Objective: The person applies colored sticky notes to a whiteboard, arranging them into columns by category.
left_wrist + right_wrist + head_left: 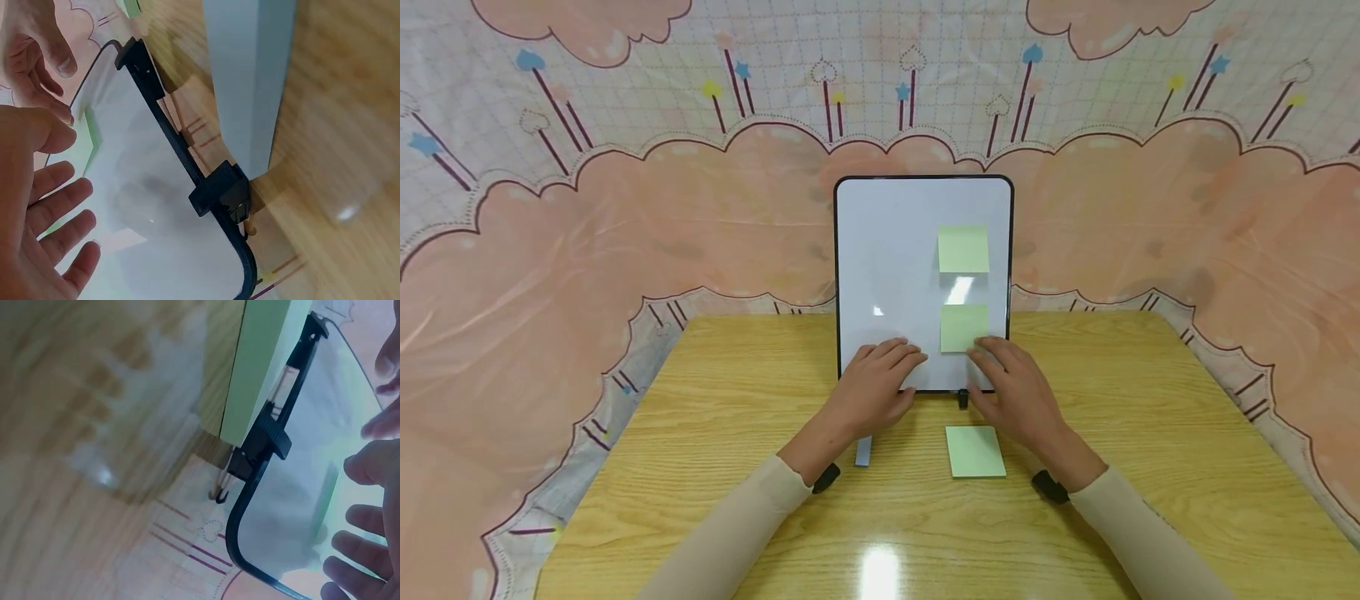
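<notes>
A white board (887, 250) with a thin black frame stands upright on the table. Two pale green sticky notes are on its right half, an upper note (963, 249) and a lower note (958, 327). My left hand (876, 385) is in front of the board's lower left, fingers extended and loosely bent, holding nothing. Beside the lower note's bottom right corner is my right hand (1018, 390), likewise holding nothing; whether its fingertips touch the note I cannot tell. A green sticky note pad (976, 452) lies on the table between the wrists.
A pale grey bar (250, 81) lies near my left wrist, partly hidden in the head view. Black feet, one seen as a black clip (222, 190), hold the board's lower edge. The wooden table (737, 400) ends at a patterned cloth (737, 217) behind and at both sides.
</notes>
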{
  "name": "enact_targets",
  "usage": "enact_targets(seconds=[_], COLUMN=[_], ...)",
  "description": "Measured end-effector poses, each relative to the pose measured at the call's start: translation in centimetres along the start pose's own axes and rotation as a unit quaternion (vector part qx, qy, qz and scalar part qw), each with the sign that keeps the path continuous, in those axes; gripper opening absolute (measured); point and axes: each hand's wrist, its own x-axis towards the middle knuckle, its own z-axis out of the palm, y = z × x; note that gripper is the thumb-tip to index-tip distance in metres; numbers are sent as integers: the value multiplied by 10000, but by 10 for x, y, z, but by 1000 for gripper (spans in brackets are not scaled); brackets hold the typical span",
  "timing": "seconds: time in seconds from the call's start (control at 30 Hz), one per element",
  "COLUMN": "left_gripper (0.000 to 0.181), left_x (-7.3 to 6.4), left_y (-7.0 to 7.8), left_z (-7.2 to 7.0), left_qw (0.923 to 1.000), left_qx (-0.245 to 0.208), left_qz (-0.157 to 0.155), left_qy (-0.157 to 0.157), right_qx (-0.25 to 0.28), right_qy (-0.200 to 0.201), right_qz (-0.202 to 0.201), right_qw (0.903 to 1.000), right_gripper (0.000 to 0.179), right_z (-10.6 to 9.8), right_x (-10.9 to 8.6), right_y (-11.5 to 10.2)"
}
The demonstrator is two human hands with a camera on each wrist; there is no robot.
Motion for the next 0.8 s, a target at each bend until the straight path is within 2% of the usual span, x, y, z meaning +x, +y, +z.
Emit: enact_targets(seconds=[0.17,0.3,0.6,0.8], left_gripper=[46,45,46,44], left_x=[-10,-18,-30,-40], left_y=[0,0,2,-1], left_z=[-2,-4,-12,-13], left_qw=[9996,9989,9981,9978], left_qx=[-261,-425,-593,-628], left_qz=[-125,-195,-190,-191], left_qy=[-14,16,-10,11], right_qx=[85,152,269,286], right_qy=[-33,-237,-544,-700], right_qz=[5,67,178,181], right_qw=[10000,9996,9980,9970], right_gripper=[49,49,48,48], right_z=[0,-2,-5,-3], right_x=[-2,-3,0,3], right_y=[-4,-9,-21,-27])
